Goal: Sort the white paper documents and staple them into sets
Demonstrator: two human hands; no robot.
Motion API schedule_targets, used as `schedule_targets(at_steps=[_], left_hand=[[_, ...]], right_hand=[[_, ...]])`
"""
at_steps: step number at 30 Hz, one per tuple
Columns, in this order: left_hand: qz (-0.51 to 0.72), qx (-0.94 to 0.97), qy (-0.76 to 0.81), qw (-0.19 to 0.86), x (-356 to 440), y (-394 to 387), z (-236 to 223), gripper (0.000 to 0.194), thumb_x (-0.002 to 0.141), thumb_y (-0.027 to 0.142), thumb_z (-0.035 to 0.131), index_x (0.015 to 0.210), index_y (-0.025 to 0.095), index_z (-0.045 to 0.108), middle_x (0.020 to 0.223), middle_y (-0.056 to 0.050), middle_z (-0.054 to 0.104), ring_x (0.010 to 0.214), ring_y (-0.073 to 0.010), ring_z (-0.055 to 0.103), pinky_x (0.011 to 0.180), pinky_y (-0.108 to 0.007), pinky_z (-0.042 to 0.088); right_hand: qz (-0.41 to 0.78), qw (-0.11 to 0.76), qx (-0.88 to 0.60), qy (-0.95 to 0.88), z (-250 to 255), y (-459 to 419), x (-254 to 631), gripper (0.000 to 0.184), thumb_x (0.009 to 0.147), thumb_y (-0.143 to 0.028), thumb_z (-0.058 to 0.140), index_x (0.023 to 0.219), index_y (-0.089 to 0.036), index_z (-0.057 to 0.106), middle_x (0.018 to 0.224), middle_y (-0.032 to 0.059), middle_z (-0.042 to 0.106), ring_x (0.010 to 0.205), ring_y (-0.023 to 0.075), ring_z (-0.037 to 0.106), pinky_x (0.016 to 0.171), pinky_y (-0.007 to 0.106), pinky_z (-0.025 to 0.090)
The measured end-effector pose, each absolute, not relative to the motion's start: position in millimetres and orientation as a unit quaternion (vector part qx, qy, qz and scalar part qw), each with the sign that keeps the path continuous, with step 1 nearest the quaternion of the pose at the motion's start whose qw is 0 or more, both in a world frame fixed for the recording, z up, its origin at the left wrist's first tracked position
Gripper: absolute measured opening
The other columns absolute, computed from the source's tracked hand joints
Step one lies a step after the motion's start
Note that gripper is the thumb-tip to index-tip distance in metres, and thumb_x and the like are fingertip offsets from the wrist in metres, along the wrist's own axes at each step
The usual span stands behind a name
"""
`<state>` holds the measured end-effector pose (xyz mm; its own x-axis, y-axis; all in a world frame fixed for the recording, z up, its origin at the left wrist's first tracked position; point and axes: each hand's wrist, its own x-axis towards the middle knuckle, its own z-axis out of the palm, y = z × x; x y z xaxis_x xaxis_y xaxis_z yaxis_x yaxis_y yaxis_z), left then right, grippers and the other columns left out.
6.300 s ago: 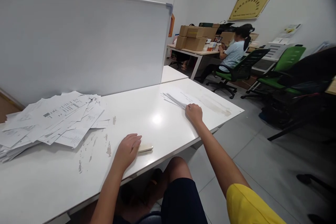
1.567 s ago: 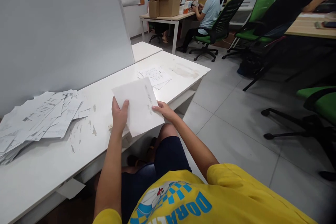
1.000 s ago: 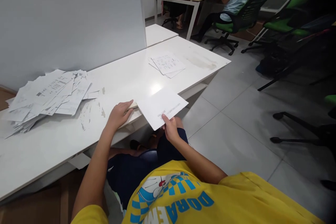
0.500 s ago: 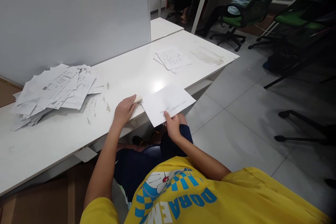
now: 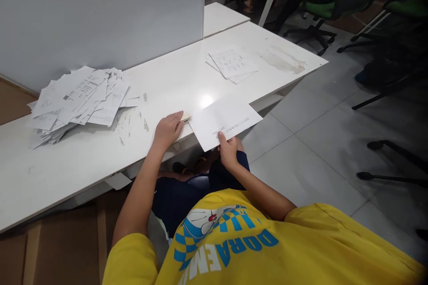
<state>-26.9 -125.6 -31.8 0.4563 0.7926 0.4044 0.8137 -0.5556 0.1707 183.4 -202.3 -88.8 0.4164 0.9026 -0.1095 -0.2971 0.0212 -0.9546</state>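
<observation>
My left hand [image 5: 169,131] is closed around a small cream-coloured stapler [image 5: 186,118] at the front edge of the white table. Most of the stapler is hidden by my fingers; only its end shows. In my right hand [image 5: 228,149], a white sheet of paper [image 5: 224,120] with a few printed lines is pinched by its near edge, thumb on top. The sheet's left corner lies right by the stapler's end; whether it is between the jaws I cannot tell. Whether it is one sheet or more is also unclear.
A messy heap of printed papers [image 5: 80,98] lies left on the white table [image 5: 160,80]. Several loose sheets [image 5: 230,63] lie farther back on the right. A grey partition [image 5: 100,13] stands behind. Cardboard [image 5: 67,240] is below left; office chairs [image 5: 314,13] and a seated person are beyond.
The view has tilted down and turned slightly left, so the table and papers appear higher and farther right. Both hands keep their holds, with the sheet still beside the stapler.
</observation>
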Motion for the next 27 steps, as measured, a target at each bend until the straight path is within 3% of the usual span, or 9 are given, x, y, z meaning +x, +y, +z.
schedule_targets(at_steps=[5, 9, 12, 16, 20, 24, 27], left_hand=[[-0.216, -0.86, -0.463, 0.01, -26.0, -126.8, -34.9, 0.041, 0.096, 0.027, 0.038, 0.131, 0.012, 0.053, 0.129, -0.015, 0.063, 0.117, -0.0254, 0.061, 0.097, -0.043, 0.05], [-0.225, -0.861, -0.457, 0.006, -25.8, -131.1, -37.5, 0.044, 0.096, 0.03, 0.04, 0.134, 0.01, 0.05, 0.132, -0.017, 0.06, 0.118, -0.0275, 0.06, 0.097, -0.045, 0.05], [-0.237, -0.857, -0.458, 0.006, -25.9, -136.9, -38.7, 0.047, 0.095, 0.034, 0.044, 0.135, 0.01, 0.047, 0.134, -0.017, 0.058, 0.121, -0.0283, 0.058, 0.099, -0.045, 0.049], [-0.252, -0.848, -0.465, -0.008, -24.7, -141.0, -42.3, 0.047, 0.094, 0.033, 0.046, 0.136, 0.012, 0.046, 0.133, -0.017, 0.059, 0.12, -0.0277, 0.058, 0.098, -0.045, 0.05], [-0.265, -0.835, -0.474, -0.09, -21.6, -139.3, -50.7, 0.043, 0.094, 0.03, 0.045, 0.133, 0.015, 0.05, 0.131, -0.015, 0.06, 0.122, -0.0294, 0.056, 0.101, -0.048, 0.047], [-0.272, -0.823, -0.482, -0.13, -26.3, -138.5, -59.2, 0.041, 0.094, 0.028, 0.045, 0.133, 0.016, 0.052, 0.135, -0.014, 0.058, 0.129, -0.0271, 0.052, 0.113, -0.044, 0.038], [-0.3, -0.796, -0.495, -0.177, -37.7, -141.3, -62.1, 0.051, 0.094, 0.035, 0.047, 0.141, 0.014, 0.044, 0.145, -0.016, 0.047, 0.136, -0.0288, 0.044, 0.117, -0.045, 0.034]], right_hand=[[0.456, 0.643, -0.545, -0.287, -71.7, -191.8, 185.0, 0.039, 0.074, -0.051, 0.067, 0.09, -0.017, 0.059, 0.062, -0.0029, 0.056, 0.045, 0.009, 0.042, 0.039, 0.023, 0.035], [0.374, 0.619, -0.576, -0.381, -59.5, -194.5, 198.9, 0.041, 0.076, -0.052, 0.065, 0.093, -0.014, 0.065, 0.081, 0.007, 0.069, 0.073, 0.0208, 0.064, 0.064, 0.033, 0.052], [0.278, 0.592, -0.629, -0.42, -55.8, -203.3, 217.7, 0.044, 0.076, -0.053, 0.065, 0.086, -0.011, 0.068, 0.084, 0.0118, 0.071, 0.087, 0.0294, 0.067, 0.079, 0.043, 0.053], [0.157, 0.69, -0.604, -0.367, -45.8, -198.5, 208.9, 0.046, 0.082, -0.054, 0.06, 0.097, -0.011, 0.067, 0.099, 0.0134, 0.07, 0.101, 0.0301, 0.065, 0.089, 0.045, 0.052], [0.299, 0.737, -0.501, -0.341, -21.0, -174.8, 119.0, 0.043, 0.085, -0.058, 0.054, 0.094, -0.017, 0.06, 0.092, 0.0087, 0.067, 0.088, 0.023, 0.067, 0.07, 0.035, 0.057], [0.477, 0.637, -0.375, -0.476, 12.9, -129.8, -14.9, 0.037, 0.089, -0.057, 0.049, 0.086, -0.02, 0.054, 0.07, 0.0006, 0.057, 0.069, 0.0155, 0.06, 0.054, 0.025, 0.05], [0.57, 0.56, -0.308, -0.516, 42.9, -83.5, -110.3, 0.024, 0.09, -0.044, 0.051, 0.088, -0.021, 0.05, 0.067, -0.0024, 0.051, 0.056, 0.011, 0.05, 0.047, 0.022, 0.043]])
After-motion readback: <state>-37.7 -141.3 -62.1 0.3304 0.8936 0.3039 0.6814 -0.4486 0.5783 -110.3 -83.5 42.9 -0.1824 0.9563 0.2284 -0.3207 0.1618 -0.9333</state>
